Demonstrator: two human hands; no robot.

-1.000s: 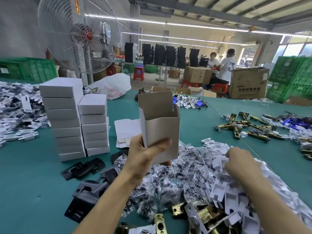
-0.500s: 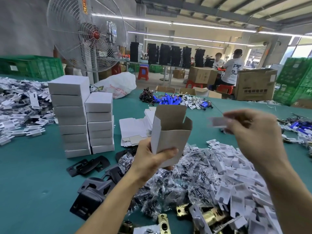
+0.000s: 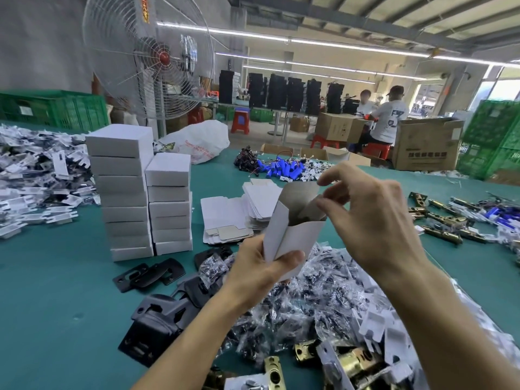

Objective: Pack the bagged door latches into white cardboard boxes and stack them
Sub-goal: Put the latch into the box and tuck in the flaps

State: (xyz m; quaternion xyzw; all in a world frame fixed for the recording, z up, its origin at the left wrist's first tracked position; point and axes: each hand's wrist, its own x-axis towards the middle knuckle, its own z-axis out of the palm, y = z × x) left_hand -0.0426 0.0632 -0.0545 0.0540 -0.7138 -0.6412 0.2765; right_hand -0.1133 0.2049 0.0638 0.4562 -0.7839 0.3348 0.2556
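Over the green table [image 3: 56, 305], the left hand [image 3: 259, 274] is gripping an open white box [image 3: 292, 237] by its lower end. The right hand [image 3: 374, 218] is hovering at its mouth with fingers curled; I cannot tell if they are pinching anything. Bagged latches [image 3: 309, 305] are lying just beneath, and stacked boxes [image 3: 123, 192] are standing to the left.

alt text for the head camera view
A person's left hand grips an open white cardboard box above a pile of bagged latches, while the right hand hovers at its top. Two stacks of closed white boxes stand left on the teal table.
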